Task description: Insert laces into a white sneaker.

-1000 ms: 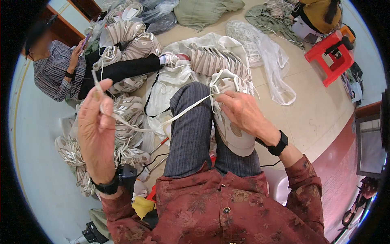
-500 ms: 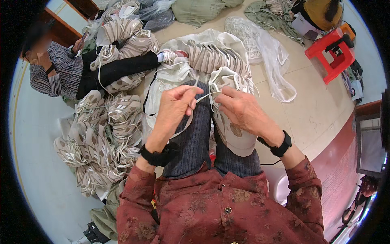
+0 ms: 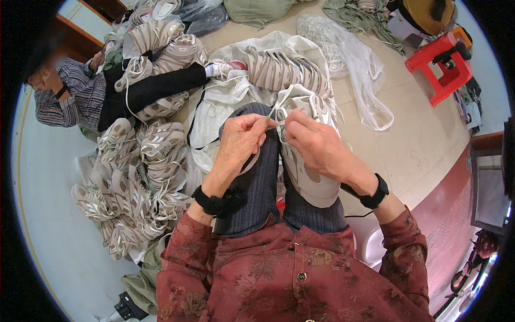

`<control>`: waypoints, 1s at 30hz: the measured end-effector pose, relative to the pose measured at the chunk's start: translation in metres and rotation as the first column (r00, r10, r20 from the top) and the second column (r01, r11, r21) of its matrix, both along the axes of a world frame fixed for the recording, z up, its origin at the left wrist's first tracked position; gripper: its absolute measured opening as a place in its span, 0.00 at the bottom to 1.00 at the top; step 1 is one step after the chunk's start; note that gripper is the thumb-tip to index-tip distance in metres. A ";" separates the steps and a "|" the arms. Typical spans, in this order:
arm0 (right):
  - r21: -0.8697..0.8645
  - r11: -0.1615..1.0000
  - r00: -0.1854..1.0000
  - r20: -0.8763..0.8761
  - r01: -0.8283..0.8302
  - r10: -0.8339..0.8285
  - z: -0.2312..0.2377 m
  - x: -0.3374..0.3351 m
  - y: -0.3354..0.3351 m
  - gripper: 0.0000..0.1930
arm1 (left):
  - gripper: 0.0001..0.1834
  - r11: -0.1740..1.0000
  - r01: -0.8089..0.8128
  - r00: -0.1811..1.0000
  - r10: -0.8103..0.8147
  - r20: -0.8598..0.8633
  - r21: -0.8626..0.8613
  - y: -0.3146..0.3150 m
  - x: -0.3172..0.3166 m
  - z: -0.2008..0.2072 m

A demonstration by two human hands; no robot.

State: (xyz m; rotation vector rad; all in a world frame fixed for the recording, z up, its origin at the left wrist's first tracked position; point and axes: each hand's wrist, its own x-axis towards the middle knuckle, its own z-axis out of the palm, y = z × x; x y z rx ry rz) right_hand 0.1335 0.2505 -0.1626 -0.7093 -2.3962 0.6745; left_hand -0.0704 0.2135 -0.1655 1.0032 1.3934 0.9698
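Note:
A beige and white sneaker (image 3: pixel 314 185) rests on my right thigh, its toe toward me. My left hand (image 3: pixel 240 140) pinches a pale shoelace (image 3: pixel 254 159) beside the shoe's opening, and a loop of it hangs below the fingers over my left leg. Close against it, my right hand (image 3: pixel 322 142) is closed over the sneaker's lacing area with its fingertips at the same lace. The right hand covers much of the eyelets, so the lace's path there is hidden. The two hands' fingertips nearly meet.
A row of similar sneakers (image 3: pixel 279 70) stands on a white sack (image 3: pixel 220 104) beyond my knees. Piled sneakers (image 3: pixel 134 182) lie to the left, near a seated person in a striped shirt (image 3: pixel 75 91). A clear bag of laces (image 3: pixel 343 59) and a red stool (image 3: pixel 441 70) are at right.
My left hand has moved right, toward my right hand, bringing the fingertips closer together. The lace stretch between them has shortened. The sneaker stays on my thigh.

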 end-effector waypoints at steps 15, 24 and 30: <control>-0.870 0.466 0.595 -0.464 -0.164 -0.657 -0.007 0.148 0.007 0.07 | 0.15 0.981 0.176 0.942 -0.145 -0.304 0.076 0.008 0.004 -0.004; -0.875 0.329 0.115 -0.391 -0.356 -0.913 -0.068 0.291 -0.015 0.11 | 0.15 0.994 0.007 0.959 0.025 -0.282 0.111 0.004 0.007 -0.019; -0.941 0.265 -0.013 -0.268 -0.208 -0.963 -0.093 0.330 -0.027 0.13 | 0.14 0.981 -0.051 0.962 0.098 -0.253 0.185 0.007 0.007 -0.020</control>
